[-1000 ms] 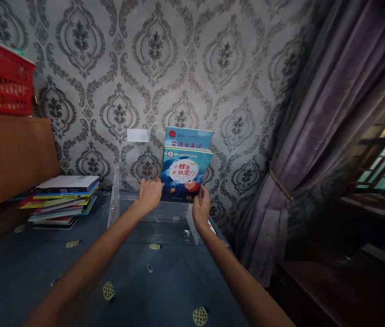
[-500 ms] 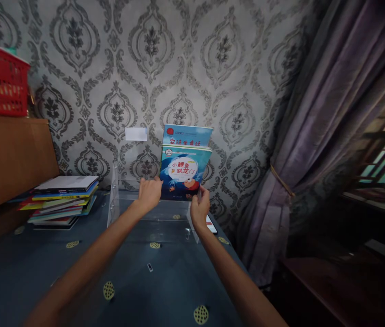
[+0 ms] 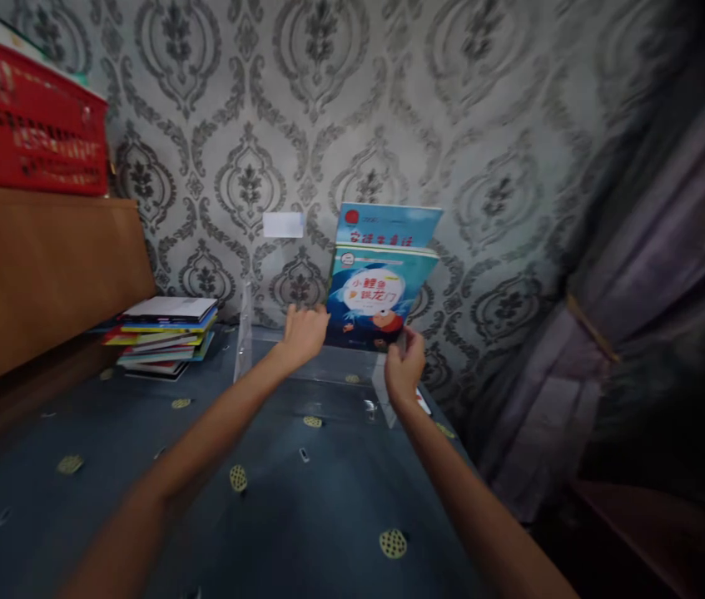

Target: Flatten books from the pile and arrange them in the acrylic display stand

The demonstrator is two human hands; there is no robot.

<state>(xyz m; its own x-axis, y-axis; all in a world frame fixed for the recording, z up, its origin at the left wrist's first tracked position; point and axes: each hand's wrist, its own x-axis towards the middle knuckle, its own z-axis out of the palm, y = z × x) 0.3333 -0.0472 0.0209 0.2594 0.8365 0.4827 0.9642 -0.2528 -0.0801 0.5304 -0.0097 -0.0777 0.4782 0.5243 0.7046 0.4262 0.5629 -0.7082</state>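
Note:
A blue children's book with a red fish and Chinese title stands leaning back in a clear plastic book rack. Behind it, the top of a lighter blue book sticks up. At the front book's lower left edge is my left hand, fingers curled closed against it. My right hand is closed round the lower right corner of the same book, beside the rack's right side panel. The fingertips are partly hidden on both hands.
To the left lies a stack of several books on the dark patterned tablecloth. Further left, a red basket sits on a wooden cabinet. A phone-like object shows behind my right wrist. A tied curtain hangs at right.
The view has turned left and slightly down, so everything sits further right and higher in the picture. Both hands keep their places at the book's lower edges.

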